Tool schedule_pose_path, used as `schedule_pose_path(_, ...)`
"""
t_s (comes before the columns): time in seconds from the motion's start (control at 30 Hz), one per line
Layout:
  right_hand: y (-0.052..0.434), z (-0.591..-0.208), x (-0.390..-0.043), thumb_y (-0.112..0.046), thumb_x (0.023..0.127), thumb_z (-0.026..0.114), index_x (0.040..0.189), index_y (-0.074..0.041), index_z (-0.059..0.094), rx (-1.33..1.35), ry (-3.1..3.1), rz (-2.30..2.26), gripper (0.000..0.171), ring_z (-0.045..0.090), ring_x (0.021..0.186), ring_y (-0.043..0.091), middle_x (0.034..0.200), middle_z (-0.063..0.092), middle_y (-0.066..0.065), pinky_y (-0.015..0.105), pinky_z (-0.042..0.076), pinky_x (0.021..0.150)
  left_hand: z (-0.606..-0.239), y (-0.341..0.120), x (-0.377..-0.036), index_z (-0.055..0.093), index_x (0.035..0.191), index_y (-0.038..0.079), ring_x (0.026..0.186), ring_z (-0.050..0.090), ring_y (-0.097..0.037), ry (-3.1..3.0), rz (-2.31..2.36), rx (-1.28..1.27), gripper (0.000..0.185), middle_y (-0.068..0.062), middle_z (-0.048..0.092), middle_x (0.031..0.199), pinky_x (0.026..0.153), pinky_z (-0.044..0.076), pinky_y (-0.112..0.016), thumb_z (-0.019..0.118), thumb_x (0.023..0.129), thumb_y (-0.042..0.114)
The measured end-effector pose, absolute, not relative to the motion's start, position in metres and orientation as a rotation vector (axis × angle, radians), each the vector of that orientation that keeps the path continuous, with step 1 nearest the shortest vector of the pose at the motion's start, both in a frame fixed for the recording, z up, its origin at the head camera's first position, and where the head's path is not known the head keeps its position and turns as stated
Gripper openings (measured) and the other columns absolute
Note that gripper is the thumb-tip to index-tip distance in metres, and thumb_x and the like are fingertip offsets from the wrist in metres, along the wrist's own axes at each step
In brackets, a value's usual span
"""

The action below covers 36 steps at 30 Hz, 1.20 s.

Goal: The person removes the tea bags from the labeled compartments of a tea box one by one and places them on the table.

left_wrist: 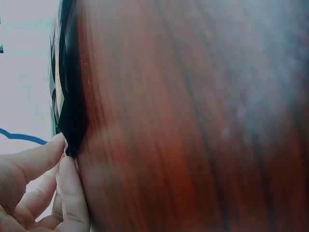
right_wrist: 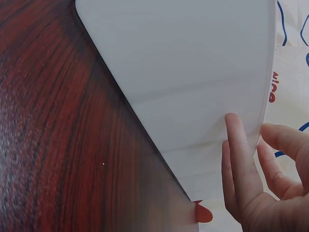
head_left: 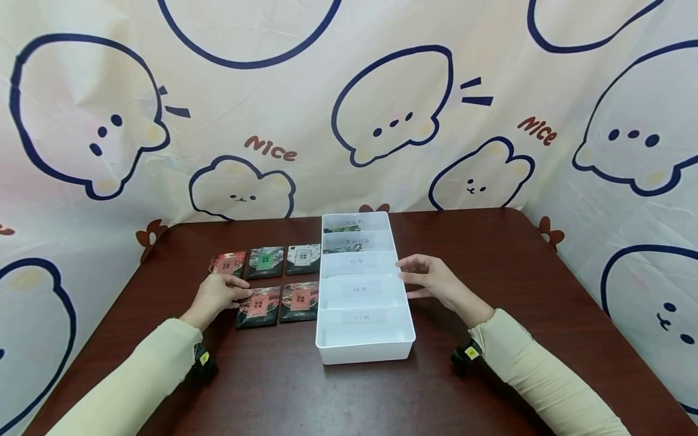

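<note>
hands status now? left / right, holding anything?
Left hand: fingertips pinch the corner of a dark packet lying on the table.
Right hand: open, straight fingers against the white organizer tray side wall, holding nothing.

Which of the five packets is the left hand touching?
The left hand touches the front-row left packet, the reddish one nearest the person. Its fingertips pinch its near-left edge; the other four packets lie untouched.

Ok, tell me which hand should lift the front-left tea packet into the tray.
Left. The left hand already pinches that tea packet at its edge, while the right hand rests against the white tray.
</note>
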State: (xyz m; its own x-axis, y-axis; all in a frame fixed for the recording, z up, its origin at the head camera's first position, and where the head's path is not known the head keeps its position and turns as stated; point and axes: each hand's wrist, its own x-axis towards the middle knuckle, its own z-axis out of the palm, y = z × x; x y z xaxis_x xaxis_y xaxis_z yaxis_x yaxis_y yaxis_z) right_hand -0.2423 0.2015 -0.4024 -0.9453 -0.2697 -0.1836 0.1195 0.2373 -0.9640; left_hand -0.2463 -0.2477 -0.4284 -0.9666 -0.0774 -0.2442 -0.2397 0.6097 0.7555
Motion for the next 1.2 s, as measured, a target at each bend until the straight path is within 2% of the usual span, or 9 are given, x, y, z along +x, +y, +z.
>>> schedule_pose_path(0.23,0.202,-0.402,-0.244,-0.012,0.090,0.069,0.126,0.002,0.056,-0.148,2.207,-1.752,0.040,0.066,0.088,0.018,0.115,0.057,0.017,0.040,0.060,0.073,-0.428,-0.248,-0.246,0.070,0.106,-0.004,0.072,0.066,-0.010,2.649,1.290,-0.257,0.025,-0.021,0.067,0.107,0.066,0.060,-0.030,0.071,0.089,0.014)
schedule_pose_path(0.47,0.201,-0.402,-0.244,-0.012,0.091,0.068,0.126,0.002,0.056,-0.151,2.206,-1.751,0.040,0.066,0.088,0.017,0.116,0.056,0.018,0.040,0.060,0.073,-0.424,-0.249,-0.245,0.068,0.109,-0.004,0.080,0.068,-0.012,2.612,1.355,-0.261,0.026,-0.022,0.066,0.110,0.070,0.060,-0.032,0.069,0.090,0.014)
schedule_pose_path(0.73,0.201,-0.402,-0.243,-0.012,0.091,0.068,0.126,0.002,0.056,-0.147,2.210,-1.756,0.039,0.065,0.089,0.017,0.115,0.056,0.017,0.041,0.060,0.074,-0.394,-0.244,-0.249,0.062,0.122,-0.006,0.091,0.067,-0.014,2.571,1.508,-0.189,0.039,-0.024,0.055,0.131,0.077,0.059,-0.032,0.063,0.095,0.023)
schedule_pose_path(0.83,0.202,-0.402,-0.243,-0.011,0.091,0.068,0.125,0.001,0.056,-0.142,2.219,-1.753,0.038,0.065,0.089,0.017,0.115,0.056,0.017,0.041,0.060,0.074,-0.374,-0.235,-0.253,0.058,0.127,-0.004,0.090,0.066,-0.007,2.568,1.602,-0.098,0.044,-0.020,0.055,0.132,0.081,0.058,-0.031,0.062,0.096,0.028)
schedule_pose_path(0.93,0.202,-0.402,-0.242,-0.011,0.091,0.068,0.125,0.001,0.056,-0.138,2.219,-1.751,0.038,0.065,0.090,0.017,0.115,0.056,0.017,0.041,0.060,0.074,-0.358,-0.221,-0.256,0.059,0.127,0.001,0.087,0.064,-0.001,2.596,1.672,0.010,0.047,-0.014,0.059,0.125,0.082,0.058,-0.029,0.062,0.095,0.035)
schedule_pose_path(1.07,0.202,-0.402,-0.242,-0.011,0.091,0.068,0.125,0.001,0.056,-0.135,2.216,-1.754,0.038,0.065,0.089,0.017,0.115,0.056,0.017,0.041,0.060,0.074,-0.343,-0.197,-0.260,0.061,0.126,0.004,0.090,0.065,-0.004,2.593,1.747,0.124,0.050,-0.006,0.061,0.119,0.084,0.057,-0.027,0.063,0.092,0.041)
schedule_pose_path(1.2,0.201,-0.402,-0.242,-0.011,0.090,0.069,0.125,0.001,0.056,-0.136,2.211,-1.760,0.039,0.065,0.090,0.017,0.115,0.056,0.017,0.041,0.060,0.074,-0.338,-0.173,-0.266,0.061,0.126,0.003,0.095,0.068,-0.010,2.547,1.794,0.191,0.049,-0.008,0.060,0.123,0.089,0.056,-0.032,0.065,0.092,0.038)
